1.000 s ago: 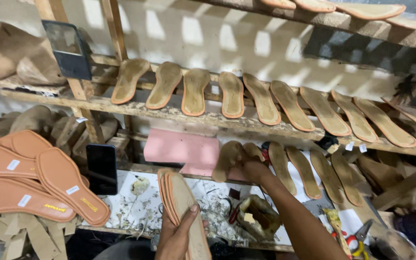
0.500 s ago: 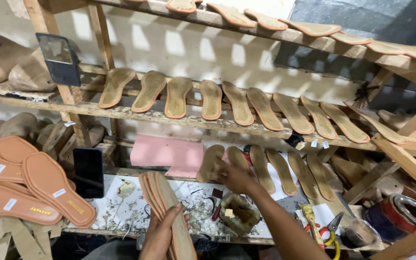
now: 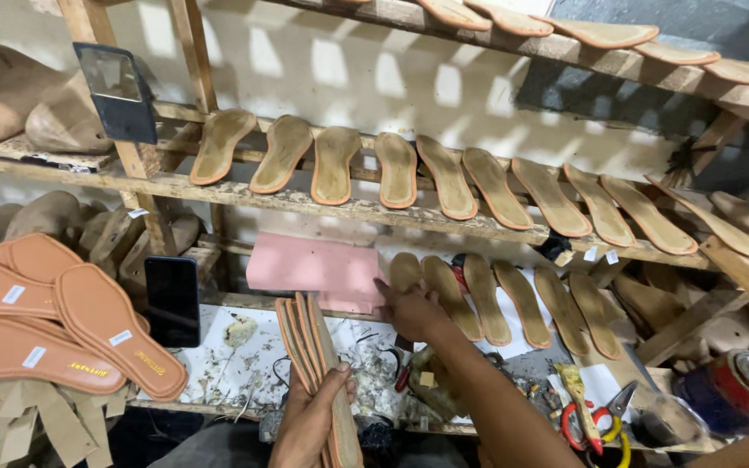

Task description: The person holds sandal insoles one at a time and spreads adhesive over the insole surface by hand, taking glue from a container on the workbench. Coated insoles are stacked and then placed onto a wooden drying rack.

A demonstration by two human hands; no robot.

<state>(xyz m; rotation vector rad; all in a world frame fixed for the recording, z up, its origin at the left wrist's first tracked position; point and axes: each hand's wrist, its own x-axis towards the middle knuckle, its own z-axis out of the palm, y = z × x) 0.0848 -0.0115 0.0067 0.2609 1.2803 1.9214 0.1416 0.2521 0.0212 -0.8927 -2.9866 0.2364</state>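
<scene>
Partly cut off by the lower edge: left hand [image 3: 312, 422], wrapped around a thin stack of tan and orange-edged insoles [image 3: 315, 364] held upright on edge above the stained white tabletop [image 3: 244, 355]; lower ends of the stack out of frame. Further up, right hand [image 3: 413, 312] reaching to the low wooden shelf [image 3: 244, 301], fingers spread only a little and resting on the bottom of a tan leather insole [image 3: 406, 273] leaning there, just beside a flat pink sheet [image 3: 314, 269]; hard to tell whether gripping the insole or only touching it, fingertips hidden behind the knuckles. More tan insoles lined up to the right of it, tilted against the wall. Above, a long rough wooden plank shelf [image 3: 305, 204] carrying a second row of tan insoles [image 3: 396, 169], and a third row at the very top, mostly cropped. At the left, a black phone [image 3: 172, 299] standing upright, large orange insoles [image 3: 88, 321] with small white stickers fanned out, wooden shoe lasts [image 3: 10, 100] on the upper ledge. At the lower right, red-handled scissors [image 3: 600, 420] among blurred clutter, plus a red tin [image 3: 739, 390] half out of view. Behind everything, a pale wall dappled with patches of light.
</scene>
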